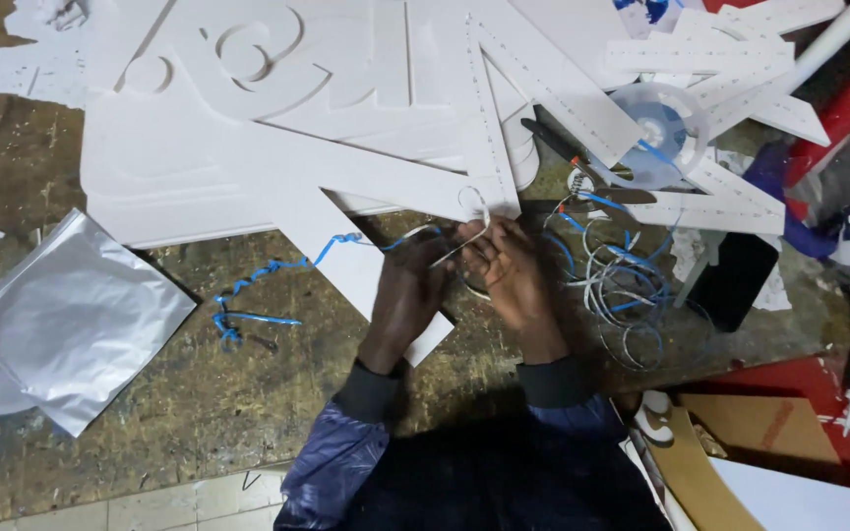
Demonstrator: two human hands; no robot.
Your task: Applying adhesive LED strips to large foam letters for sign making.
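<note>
While I am leaning over a scarred wooden workbench (248, 413), my left hand (407, 295) and right hand (516, 280) are pinching a thin white wire (464, 241), fingers drawn narrow around it. That wire is looping just below the pointed white foam-board strip (489, 147). Left of the strip's tip, a twisted blue wire (268, 280) is trailing across the bench; right of it, loose coils of wire (627, 285) are lying, with pliers (582, 162) above them.
</note>
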